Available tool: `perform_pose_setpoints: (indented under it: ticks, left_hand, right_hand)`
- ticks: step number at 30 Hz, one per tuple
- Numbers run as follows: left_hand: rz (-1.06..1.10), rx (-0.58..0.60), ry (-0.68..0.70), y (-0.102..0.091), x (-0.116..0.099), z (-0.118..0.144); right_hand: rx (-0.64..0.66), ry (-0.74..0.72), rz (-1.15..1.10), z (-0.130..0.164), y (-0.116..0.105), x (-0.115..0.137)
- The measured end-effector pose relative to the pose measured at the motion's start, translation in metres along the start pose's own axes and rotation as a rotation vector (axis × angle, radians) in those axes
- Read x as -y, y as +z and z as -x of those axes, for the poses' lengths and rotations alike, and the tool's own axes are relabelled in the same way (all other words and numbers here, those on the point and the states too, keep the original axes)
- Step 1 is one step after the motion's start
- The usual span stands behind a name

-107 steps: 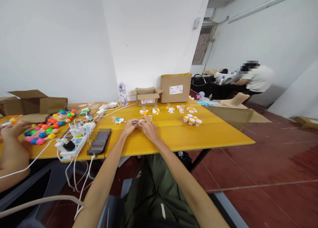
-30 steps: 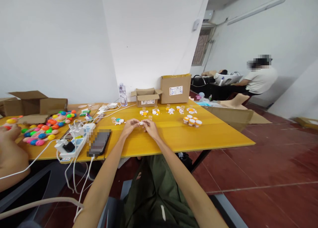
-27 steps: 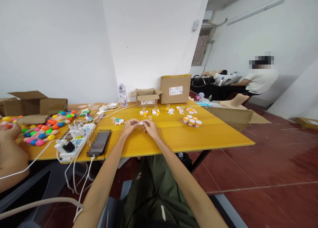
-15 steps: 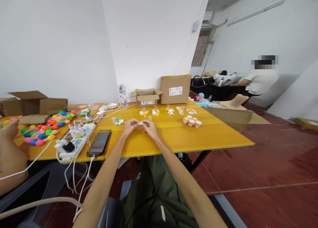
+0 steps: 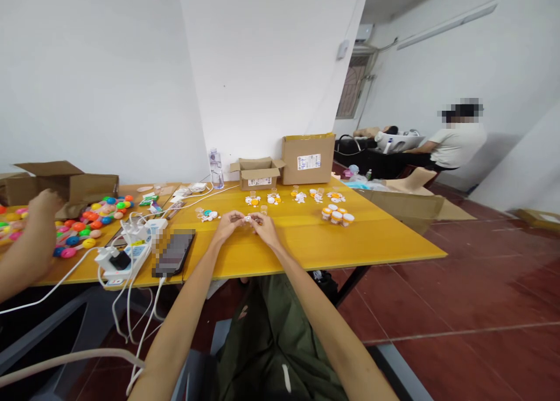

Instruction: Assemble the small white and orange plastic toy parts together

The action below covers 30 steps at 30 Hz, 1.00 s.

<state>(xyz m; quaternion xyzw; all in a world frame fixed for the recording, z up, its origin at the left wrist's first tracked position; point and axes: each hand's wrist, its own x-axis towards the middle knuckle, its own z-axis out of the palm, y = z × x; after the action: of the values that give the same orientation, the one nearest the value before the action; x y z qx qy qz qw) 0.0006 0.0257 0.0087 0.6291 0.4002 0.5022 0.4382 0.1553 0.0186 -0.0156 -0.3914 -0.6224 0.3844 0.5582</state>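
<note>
My left hand (image 5: pixel 229 224) and my right hand (image 5: pixel 265 228) meet above the near part of the yellow table (image 5: pixel 301 249). Between their pinched fingertips is a small white piece (image 5: pixel 247 218), too small to make out fully. A small clear cup (image 5: pixel 263 209) stands just behind my right fingers. Left of my left hand lie white and teal round pieces (image 5: pixel 209 215) beside another clear cup. Farther back, several little heaps of white parts with orange pieces (image 5: pixel 252 201) and clear cups form a row. To the right, several white-lidded orange tubs (image 5: pixel 336 215) stand clustered together.
A phone (image 5: pixel 175 252) and a power strip (image 5: pixel 136 250) with white cables lie at left. A co-worker's arm (image 5: pixel 35 238) reaches over colourful balls (image 5: pixel 90 223) near an open carton (image 5: pixel 98 188). Cardboard boxes (image 5: pixel 308 159) and a bottle (image 5: pixel 216 168) stand behind.
My two hands stay almost where they were, still pinching the white piece. At left, the co-worker's hand has moved forward and right, over the balls towards the open carton.
</note>
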Motion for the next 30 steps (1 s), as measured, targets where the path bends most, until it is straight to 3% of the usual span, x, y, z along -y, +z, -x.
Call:
perform_pose_setpoints:
  ticks: [30]
  left_hand:
    - [0.000, 0.030, -0.004, -0.0012, 0.0032, -0.0002]
  right_hand:
    - [0.016, -0.043, 0.029, 0.0001, -0.0023, -0.0013]
